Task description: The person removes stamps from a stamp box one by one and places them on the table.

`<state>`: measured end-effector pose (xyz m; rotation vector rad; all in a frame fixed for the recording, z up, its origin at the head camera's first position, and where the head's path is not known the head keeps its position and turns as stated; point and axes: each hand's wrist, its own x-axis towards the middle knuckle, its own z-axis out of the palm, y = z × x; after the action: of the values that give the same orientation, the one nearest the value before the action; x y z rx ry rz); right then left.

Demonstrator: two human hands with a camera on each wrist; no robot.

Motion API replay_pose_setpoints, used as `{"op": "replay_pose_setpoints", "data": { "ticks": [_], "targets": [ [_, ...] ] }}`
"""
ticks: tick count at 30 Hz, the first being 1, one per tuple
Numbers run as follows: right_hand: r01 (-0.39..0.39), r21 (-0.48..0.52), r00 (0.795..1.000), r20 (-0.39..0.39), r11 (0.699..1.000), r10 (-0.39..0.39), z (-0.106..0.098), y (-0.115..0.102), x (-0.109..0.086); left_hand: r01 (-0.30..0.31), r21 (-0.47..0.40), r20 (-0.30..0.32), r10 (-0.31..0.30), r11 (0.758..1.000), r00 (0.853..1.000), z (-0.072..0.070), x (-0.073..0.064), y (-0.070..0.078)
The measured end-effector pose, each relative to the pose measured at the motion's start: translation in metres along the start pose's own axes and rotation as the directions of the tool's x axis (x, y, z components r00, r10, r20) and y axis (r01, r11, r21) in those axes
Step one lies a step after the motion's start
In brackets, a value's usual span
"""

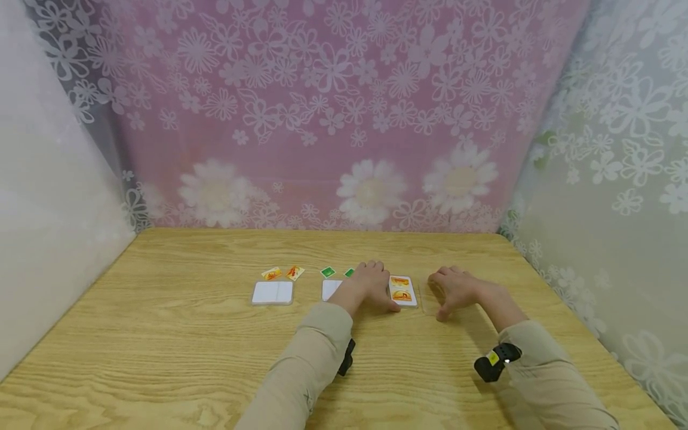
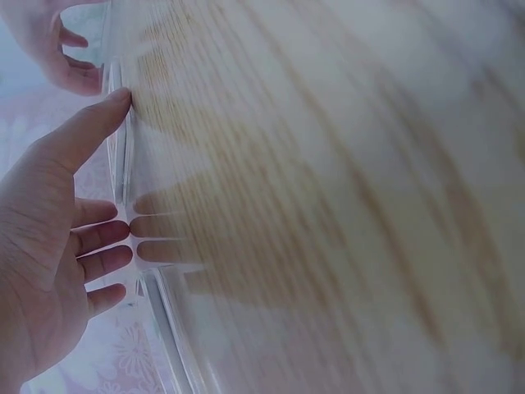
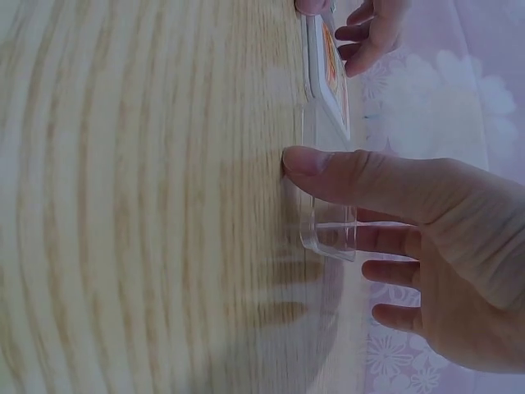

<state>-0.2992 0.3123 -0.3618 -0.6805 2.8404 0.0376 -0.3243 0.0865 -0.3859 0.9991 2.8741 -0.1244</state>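
Observation:
My left hand (image 1: 368,286) reaches down beside a white card case (image 1: 410,300) printed with orange pictures. Its thumb touches the case's near left edge, while the other fingers (image 2: 107,238) extend past the case's left end, tips close to the tabletop. To the right of that case lies a clear plastic cover (image 3: 328,242). My right hand (image 1: 457,289) holds this cover, thumb at the near side and fingers at the far side. Another white case (image 1: 330,289) is partly hidden behind my left hand, and a third white case (image 1: 272,292) lies farther left.
Two orange picture cards (image 1: 272,273) lie behind the leftmost case. A green card (image 1: 328,272) and a partly hidden green one (image 1: 349,272) lie behind the middle case. The wooden table (image 1: 204,358) meets floral curtains (image 1: 301,119) at the back and sides.

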Motion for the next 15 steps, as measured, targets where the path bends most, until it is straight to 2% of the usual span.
{"op": "replay_pose_setpoints", "data": {
  "ticks": [15],
  "targets": [
    [0.007,0.012,0.998,0.067,1.000,-0.008,-0.0031,-0.0101,-0.0096,0.004,-0.022,-0.001,-0.004,1.000,1.000,-0.0018,-0.0009,0.0006]
  ]
}}
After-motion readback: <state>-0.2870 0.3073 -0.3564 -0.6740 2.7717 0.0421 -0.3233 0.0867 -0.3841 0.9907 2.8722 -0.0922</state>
